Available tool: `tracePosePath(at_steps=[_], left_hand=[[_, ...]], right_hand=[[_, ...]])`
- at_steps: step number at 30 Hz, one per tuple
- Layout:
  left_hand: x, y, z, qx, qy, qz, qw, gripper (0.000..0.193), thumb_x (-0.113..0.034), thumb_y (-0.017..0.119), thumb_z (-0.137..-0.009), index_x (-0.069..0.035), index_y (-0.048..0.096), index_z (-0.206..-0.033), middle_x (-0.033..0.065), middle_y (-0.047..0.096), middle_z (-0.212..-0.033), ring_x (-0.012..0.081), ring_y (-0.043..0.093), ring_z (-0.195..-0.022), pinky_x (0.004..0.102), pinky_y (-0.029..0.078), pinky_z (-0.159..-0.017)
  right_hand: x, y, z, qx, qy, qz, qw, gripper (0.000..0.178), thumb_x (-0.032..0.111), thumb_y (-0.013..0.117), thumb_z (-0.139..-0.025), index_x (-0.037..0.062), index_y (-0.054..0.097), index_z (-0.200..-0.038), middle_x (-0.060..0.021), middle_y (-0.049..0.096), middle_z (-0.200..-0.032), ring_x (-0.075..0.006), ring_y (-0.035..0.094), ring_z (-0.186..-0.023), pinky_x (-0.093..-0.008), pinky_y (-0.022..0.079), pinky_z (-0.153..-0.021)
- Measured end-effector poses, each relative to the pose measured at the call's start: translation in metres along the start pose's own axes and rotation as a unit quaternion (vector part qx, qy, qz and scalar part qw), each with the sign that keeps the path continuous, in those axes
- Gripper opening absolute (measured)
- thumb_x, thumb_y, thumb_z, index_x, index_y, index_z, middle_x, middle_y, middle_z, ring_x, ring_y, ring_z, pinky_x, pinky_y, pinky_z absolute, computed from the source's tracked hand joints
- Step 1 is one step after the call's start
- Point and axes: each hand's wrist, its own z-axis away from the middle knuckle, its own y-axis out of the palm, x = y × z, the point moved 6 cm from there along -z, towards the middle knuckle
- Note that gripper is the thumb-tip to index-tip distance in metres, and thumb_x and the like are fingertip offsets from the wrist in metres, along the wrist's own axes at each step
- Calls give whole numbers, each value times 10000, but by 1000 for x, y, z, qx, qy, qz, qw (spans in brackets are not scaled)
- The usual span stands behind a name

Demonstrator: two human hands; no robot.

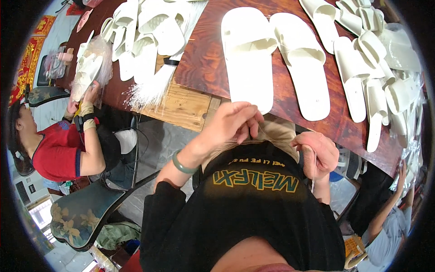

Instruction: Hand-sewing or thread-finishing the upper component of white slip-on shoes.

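Note:
My left hand (233,123) is closed in a pinch just off the table's near edge, below the heel of a white slide slipper (251,81). To its right, my right hand (318,154) is closed too, its fingers curled in over my lap. A thin clear strand (274,138), faint in the picture, seems to run between the two hands. The slipper's mate, another white slide slipper (310,84), lies beside it, both with toes pointing away from me. A bundle of clear plastic strands (152,88), bound with a black band, lies to the left.
White slippers (147,45) are heaped at the left, and more white slippers (353,77) at the right. A co-worker in red (59,152) handles a bagged slipper (88,75). Another person's arm (385,211) reaches in at lower right. A dark chair (88,213) stands at left.

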Motion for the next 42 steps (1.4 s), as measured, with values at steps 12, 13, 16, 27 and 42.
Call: tracePosePath(at_steps=[12,13,16,27,42], left_hand=[[-74,-41,-69,-48,84,-128,987,330,-252,497,-933,43,590,-1046,71,633,-699,46,456,-413,181,312,-368],[-76,-42,-65,-38,82,-178,980,327,-254,513,-925,39,595,-1044,63,633,-699,45,454,-412,181,313,-369],[-88,-61,-52,-25,70,-264,962,310,-258,556,-903,29,628,-994,52,645,-723,39,442,-401,178,304,-365],[-150,-151,-174,-320,199,-553,744,453,-376,505,-899,51,646,-849,179,640,-732,251,617,-711,340,463,-676],[-142,-24,-217,-3,235,-473,849,325,-260,407,-957,4,595,-961,89,629,-906,185,564,-834,301,433,-785]], right_hand=[[-57,56,-67,66,2,35,997,138,-7,605,-809,-28,621,-944,-157,618,-883,-303,624,-780,-337,507,-669],[-63,59,-72,63,6,30,998,131,0,602,-815,-28,622,-941,-161,618,-883,-305,623,-779,-337,506,-664],[-64,61,-82,54,9,29,998,117,13,593,-828,-27,622,-934,-167,616,-877,-307,618,-771,-340,503,-657],[-74,64,-83,12,45,15,999,116,-6,567,-859,-60,633,-939,-145,643,-869,-193,633,-754,-267,509,-649],[-89,-2,-43,-76,201,206,955,199,132,477,-905,-11,585,-819,-162,594,-659,-305,600,-597,-376,472,-550]])
